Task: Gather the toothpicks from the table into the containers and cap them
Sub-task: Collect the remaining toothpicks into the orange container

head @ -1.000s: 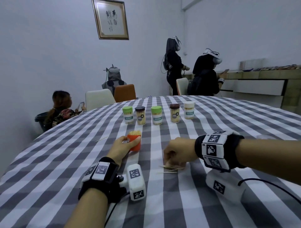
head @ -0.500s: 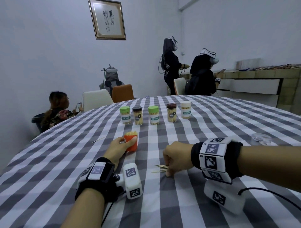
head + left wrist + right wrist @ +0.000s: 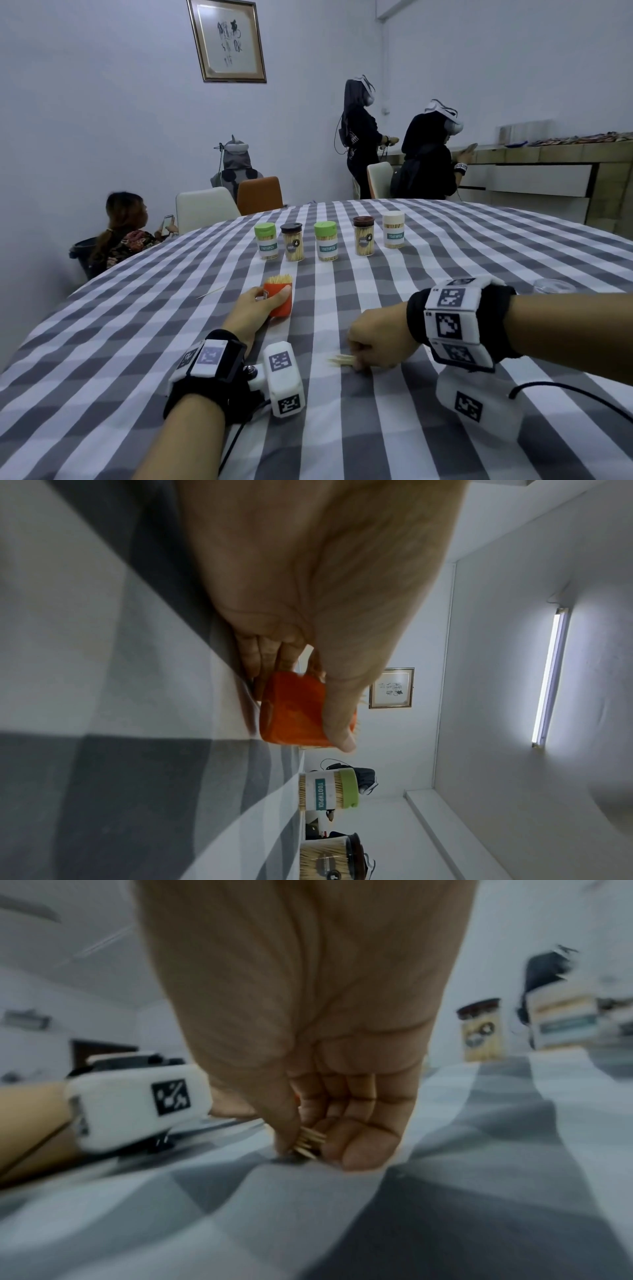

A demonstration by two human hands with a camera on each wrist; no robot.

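Left hand (image 3: 255, 306) grip wrapped round open orange container (image 3: 281, 301) on counter (image 3: 102, 342), right hand (image 3: 378, 337) grip pinched toothpicks (image 3: 340, 359) right of container, five capped jars (image 3: 327, 240) behind it

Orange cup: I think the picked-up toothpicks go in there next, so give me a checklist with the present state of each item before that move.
1. Left hand grips the orange cup: ok.
2. Cup upright on the tablecloth, top open: ok.
3. Right hand pinches the toothpick bundle: ok.
4. Room left in the cup: cannot tell, toothpicks already stand in it.
5. Table cleared of toothpicks: not ok, a stray toothpick lies left of the cup.
6. Clear lid within reach: cannot tell.
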